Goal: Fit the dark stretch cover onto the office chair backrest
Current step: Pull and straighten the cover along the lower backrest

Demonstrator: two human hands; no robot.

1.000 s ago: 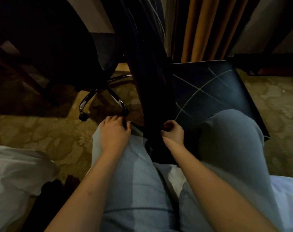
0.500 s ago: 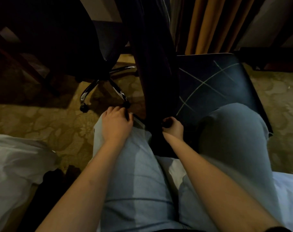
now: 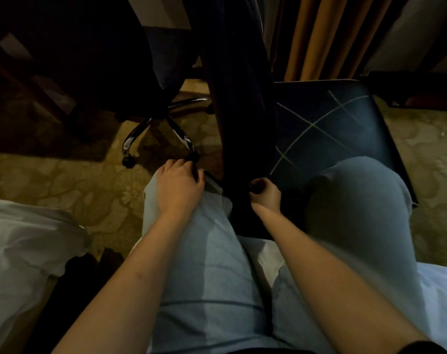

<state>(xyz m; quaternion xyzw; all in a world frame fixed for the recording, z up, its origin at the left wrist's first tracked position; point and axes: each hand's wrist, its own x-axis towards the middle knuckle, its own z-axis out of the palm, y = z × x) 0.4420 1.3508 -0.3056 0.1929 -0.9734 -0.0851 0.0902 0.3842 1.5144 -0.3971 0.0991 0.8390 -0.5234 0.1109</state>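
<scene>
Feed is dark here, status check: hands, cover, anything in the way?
Left hand and right hand grip the dark stretch cover at its lower hem. Cover reaches down to the seat. Knees close either side.

The olive-gold floral-patterned carpet floor (image 3: 71, 180) carries a chrome star-shaped chair base with black casters (image 3: 138, 134); a dark blue square seat with pale crossed lines (image 3: 332, 129) stands nearby.

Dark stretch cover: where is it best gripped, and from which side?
Best grip is probably the lower hem, from below on either side: the dark stretch cover hangs upright and taut, ending where the right hand pinches it.
</scene>
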